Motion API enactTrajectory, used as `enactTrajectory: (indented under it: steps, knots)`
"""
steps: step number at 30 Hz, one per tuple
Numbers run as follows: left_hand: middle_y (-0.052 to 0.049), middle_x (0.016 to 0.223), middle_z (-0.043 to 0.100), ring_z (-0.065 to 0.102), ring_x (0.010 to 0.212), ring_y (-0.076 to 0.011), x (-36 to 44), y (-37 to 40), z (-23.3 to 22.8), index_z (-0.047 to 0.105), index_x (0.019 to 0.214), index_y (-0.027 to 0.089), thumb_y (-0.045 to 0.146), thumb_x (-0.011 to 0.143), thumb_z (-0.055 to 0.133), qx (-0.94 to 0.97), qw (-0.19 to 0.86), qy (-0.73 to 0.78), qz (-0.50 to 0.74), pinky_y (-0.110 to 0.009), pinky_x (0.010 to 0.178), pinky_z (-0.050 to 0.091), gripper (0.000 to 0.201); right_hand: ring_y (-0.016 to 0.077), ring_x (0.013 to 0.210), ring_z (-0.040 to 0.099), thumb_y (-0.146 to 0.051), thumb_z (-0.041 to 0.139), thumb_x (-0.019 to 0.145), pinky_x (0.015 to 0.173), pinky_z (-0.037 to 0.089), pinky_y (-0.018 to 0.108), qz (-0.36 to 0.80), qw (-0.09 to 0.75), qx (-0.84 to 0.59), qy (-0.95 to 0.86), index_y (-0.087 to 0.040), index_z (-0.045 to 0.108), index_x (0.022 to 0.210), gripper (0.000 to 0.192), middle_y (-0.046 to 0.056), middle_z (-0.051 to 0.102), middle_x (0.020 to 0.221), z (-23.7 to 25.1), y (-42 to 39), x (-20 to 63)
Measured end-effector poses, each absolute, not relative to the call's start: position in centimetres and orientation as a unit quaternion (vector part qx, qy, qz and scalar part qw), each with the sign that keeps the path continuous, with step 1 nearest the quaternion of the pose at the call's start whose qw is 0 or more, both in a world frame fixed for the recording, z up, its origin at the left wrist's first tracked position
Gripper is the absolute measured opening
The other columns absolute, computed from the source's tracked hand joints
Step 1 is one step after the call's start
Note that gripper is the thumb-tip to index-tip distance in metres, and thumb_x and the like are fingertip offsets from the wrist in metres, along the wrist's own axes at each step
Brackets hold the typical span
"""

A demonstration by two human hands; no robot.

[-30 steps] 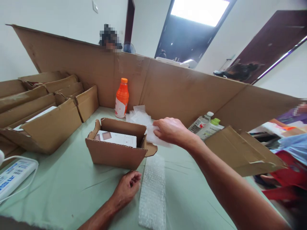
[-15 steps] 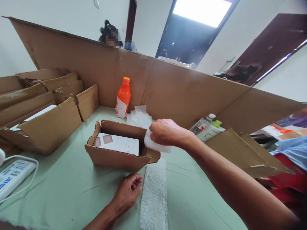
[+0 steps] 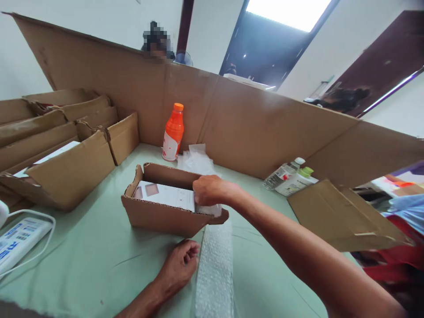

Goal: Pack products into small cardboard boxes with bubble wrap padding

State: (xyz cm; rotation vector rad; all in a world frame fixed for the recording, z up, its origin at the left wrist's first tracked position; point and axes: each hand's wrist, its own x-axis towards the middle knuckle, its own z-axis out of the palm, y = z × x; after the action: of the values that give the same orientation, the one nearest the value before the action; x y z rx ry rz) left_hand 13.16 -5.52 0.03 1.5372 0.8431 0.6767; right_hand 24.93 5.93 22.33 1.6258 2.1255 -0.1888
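On the green table, a small open carton sits just ahead of both hands. Its flaps stand up, and a flat white box already lies inside, filling most of the floor. The right hand is curled closed over a wad of clear wrap and presses it into the carton's right end, beside the white box. The left hand rests on the table before the carton, fingers loosely bent, holding nothing; its knuckles lie at the edge of a strip of bubble wrap spread flat on the cloth.

So the carton is loaded and padding is going in; the flaps are not yet folded, no tape is visible, and the strip is unused.

Much of the wad is hidden under the right hand, so its size and how deep it sits cannot be judged. Print on the white box is too small to read. Behind, an orange bottle stands by a pile of clear bags, against a cardboard screen. More cartons at the left are cut off by the frame.
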Motion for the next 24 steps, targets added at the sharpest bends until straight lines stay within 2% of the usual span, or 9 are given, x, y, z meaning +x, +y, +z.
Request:
enactTrajectory:
  steps: [3,6,8,10,12,15,19,24]
  knots:
    - [-0.006,0.094,0.066,0.059,0.081,-0.0177,13.2,-5.5,0.1,0.065,0.099,0.017,0.023,0.078,0.049,0.662,0.591,0.362,0.287,-0.027,0.070,0.046,0.027,0.0256,0.091,0.070,-0.031,0.065,0.083,0.071,0.047,0.031,-0.082,0.223,0.559,0.794,-0.015,0.074,0.106,0.030,0.014,0.076,0.101,23.5,5.2,26.4]
    - [-0.006,0.093,0.066,0.059,0.080,-0.0173,13.2,-5.5,0.2,0.065,0.099,0.017,0.021,0.076,0.049,0.662,0.593,0.360,0.282,-0.026,0.069,0.045,0.028,0.0256,0.098,0.069,-0.036,0.062,0.087,0.074,0.046,0.030,-0.052,0.149,0.579,0.800,-0.019,0.066,0.123,0.040,0.011,0.075,0.109,24.6,3.5,27.7]
    - [-0.005,0.091,0.065,0.058,0.079,-0.0170,13.2,-5.5,0.4,0.065,0.096,0.017,0.020,0.076,0.049,0.666,0.593,0.357,0.279,-0.026,0.069,0.044,0.026,0.0247,0.094,0.070,-0.029,0.059,0.089,0.072,0.044,0.029,-0.021,0.137,0.605,0.784,-0.020,0.069,0.116,0.031,0.010,0.076,0.103,24.3,2.9,27.6]
    - [-0.005,0.091,0.065,0.058,0.078,-0.0170,13.2,-5.5,0.6,0.065,0.096,0.017,0.020,0.076,0.048,0.671,0.589,0.358,0.274,-0.026,0.068,0.043,0.025,0.0246,0.087,0.071,-0.020,0.056,0.089,0.067,0.042,0.029,-0.004,0.170,0.607,0.776,-0.018,0.074,0.101,0.022,0.012,0.077,0.094,23.0,3.0,27.0]
    - [-0.006,0.092,0.066,0.057,0.077,-0.0169,13.1,-5.5,0.7,0.065,0.096,0.017,0.020,0.077,0.048,0.675,0.583,0.361,0.272,-0.026,0.066,0.042,0.025,0.0247,0.085,0.071,-0.014,0.054,0.088,0.064,0.041,0.029,-0.003,0.196,0.598,0.777,-0.015,0.075,0.093,0.022,0.015,0.076,0.090,21.6,3.7,26.2]
    - [-0.006,0.090,0.065,0.057,0.077,-0.0166,13.0,-5.4,0.7,0.065,0.095,0.016,0.020,0.078,0.048,0.678,0.576,0.357,0.282,-0.026,0.067,0.043,0.024,0.0244,0.086,0.070,-0.015,0.053,0.088,0.065,0.040,0.029,-0.007,0.187,0.593,0.783,-0.013,0.075,0.096,0.024,0.017,0.076,0.095,20.7,4.6,25.8]
    - [-0.005,0.089,0.064,0.057,0.078,-0.0159,13.0,-5.4,0.6,0.065,0.096,0.016,0.019,0.078,0.049,0.679,0.579,0.352,0.282,-0.025,0.070,0.044,0.024,0.0219,0.086,0.068,-0.020,0.057,0.087,0.070,0.039,0.029,-0.025,0.174,0.558,0.811,-0.017,0.073,0.099,0.020,0.010,0.076,0.095,22.2,3.7,27.2]
    - [-0.004,0.088,0.064,0.058,0.077,-0.0159,13.0,-5.6,0.7,0.066,0.094,0.017,0.016,0.077,0.049,0.697,0.558,0.359,0.273,-0.024,0.066,0.043,0.024,0.0199,0.086,0.067,-0.010,0.055,0.085,0.076,0.033,0.031,-0.008,0.193,0.531,0.825,-0.020,0.073,0.086,0.020,0.006,0.076,0.088,21.8,2.8,27.9]
